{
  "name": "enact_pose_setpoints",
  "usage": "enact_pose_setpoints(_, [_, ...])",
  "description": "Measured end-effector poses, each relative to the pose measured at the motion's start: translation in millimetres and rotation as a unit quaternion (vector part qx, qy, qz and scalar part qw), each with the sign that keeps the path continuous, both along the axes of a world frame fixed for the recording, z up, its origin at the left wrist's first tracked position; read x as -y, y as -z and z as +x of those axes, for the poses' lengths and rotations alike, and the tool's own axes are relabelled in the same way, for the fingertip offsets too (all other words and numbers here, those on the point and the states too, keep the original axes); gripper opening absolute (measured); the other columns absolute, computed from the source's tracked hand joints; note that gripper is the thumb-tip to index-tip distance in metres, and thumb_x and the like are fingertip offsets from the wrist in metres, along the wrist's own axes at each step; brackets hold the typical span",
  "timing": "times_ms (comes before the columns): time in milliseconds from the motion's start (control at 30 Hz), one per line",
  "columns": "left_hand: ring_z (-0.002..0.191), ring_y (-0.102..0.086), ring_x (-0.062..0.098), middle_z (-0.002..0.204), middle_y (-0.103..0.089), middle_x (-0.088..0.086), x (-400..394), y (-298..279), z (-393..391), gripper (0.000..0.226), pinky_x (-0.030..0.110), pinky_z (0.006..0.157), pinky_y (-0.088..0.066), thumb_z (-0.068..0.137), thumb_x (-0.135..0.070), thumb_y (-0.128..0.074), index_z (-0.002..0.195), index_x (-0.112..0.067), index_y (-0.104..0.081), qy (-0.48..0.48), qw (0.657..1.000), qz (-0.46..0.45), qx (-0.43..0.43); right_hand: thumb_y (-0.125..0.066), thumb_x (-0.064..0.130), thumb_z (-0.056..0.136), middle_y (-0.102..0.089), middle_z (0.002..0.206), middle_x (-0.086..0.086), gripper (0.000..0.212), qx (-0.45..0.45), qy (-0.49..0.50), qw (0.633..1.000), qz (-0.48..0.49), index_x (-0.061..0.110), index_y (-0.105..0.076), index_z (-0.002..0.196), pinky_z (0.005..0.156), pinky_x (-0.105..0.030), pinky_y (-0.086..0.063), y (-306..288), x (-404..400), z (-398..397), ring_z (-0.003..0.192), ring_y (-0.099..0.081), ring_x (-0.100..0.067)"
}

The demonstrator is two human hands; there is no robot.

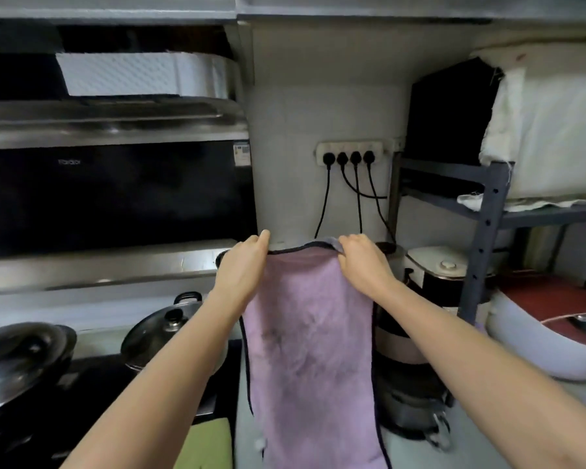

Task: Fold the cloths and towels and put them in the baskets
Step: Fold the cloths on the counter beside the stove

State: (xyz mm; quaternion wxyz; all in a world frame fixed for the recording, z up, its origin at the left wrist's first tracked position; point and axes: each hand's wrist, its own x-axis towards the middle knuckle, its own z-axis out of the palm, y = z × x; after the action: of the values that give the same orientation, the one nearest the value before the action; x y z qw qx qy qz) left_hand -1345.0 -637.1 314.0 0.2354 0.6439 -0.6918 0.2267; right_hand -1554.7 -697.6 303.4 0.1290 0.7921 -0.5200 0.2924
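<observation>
A pink towel (312, 350) with a dark trimmed edge hangs straight down in front of me, held up by its top edge. My left hand (242, 269) grips the top left corner, fingers curled over the hem. My right hand (362, 262) pinches the top right corner. The towel's lower end runs out of the frame at the bottom. A green cloth (207, 445) lies on the counter below my left forearm. No basket is in view.
Two lidded pots (170, 333) (17, 353) sit on the stove at the left under a range hood (115, 126). A rice cooker (433, 275) and another appliance (406, 367) stand behind the towel. A metal shelf (487, 238) rises at the right, with plugged cords (349, 157) on the wall.
</observation>
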Motion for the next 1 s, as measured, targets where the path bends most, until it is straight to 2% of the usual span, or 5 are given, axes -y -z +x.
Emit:
enact_pose_setpoints(133, [0.089,-0.058,0.036,0.097,-0.057,0.012,37,49,-1,0.026,0.039,0.063,-0.039,0.082,0.007,-0.046,0.102,-0.008,-0.050,-0.003,0.997,0.083,-0.005,-0.050,0.016,0.089,-0.062,0.111,-0.009,0.022,-0.138,0.058,0.987,0.058,0.010,-0.064,0.104,0.087,-0.035,-0.039,34,33,-2,0.108,-0.053,-0.027])
enact_pose_setpoints(433, [0.094,-0.061,0.036,0.099,-0.061,0.014,122,139,15,0.028,0.040,0.068,-0.046,0.080,0.007,-0.049,0.100,-0.007,-0.061,-0.085,0.968,0.237,-0.015,-0.039,-0.010,0.082,-0.061,0.103,-0.019,0.028,-0.060,0.010,0.967,0.248,0.001,-0.060,0.097,0.078,-0.038,-0.050,109,128,30,0.098,-0.061,-0.036])
enact_pose_setpoints(667, [0.093,-0.056,0.033,0.098,-0.060,0.013,141,153,32,0.032,0.039,0.075,-0.047,0.083,0.006,-0.050,0.111,-0.005,-0.059,-0.006,0.985,0.056,-0.165,-0.031,-0.011,0.090,-0.055,0.089,-0.017,0.028,0.086,0.013,0.988,0.128,0.003,-0.035,0.114,0.060,-0.040,-0.039,127,147,50,0.079,-0.057,-0.035])
enact_pose_setpoints(800, [0.076,-0.055,0.038,0.088,-0.056,0.008,105,191,30,0.020,0.046,0.067,-0.047,0.080,0.002,-0.045,0.089,-0.015,-0.040,0.025,0.965,0.212,-0.150,-0.040,-0.012,0.084,-0.049,0.106,-0.014,0.031,0.019,-0.018,0.985,0.169,0.006,-0.048,0.108,0.064,-0.036,-0.032,177,111,45,0.090,-0.055,-0.037])
enact_pose_setpoints(1000, [0.089,-0.064,0.024,0.105,-0.060,-0.004,29,259,33,0.027,0.033,0.071,-0.049,0.075,-0.001,-0.050,0.082,-0.020,-0.068,0.055,0.927,0.360,-0.084,-0.045,-0.007,0.088,-0.050,0.116,-0.011,0.025,-0.202,-0.030,0.939,0.278,0.004,-0.063,0.103,0.077,-0.033,-0.045,244,45,20,0.106,-0.055,-0.029])
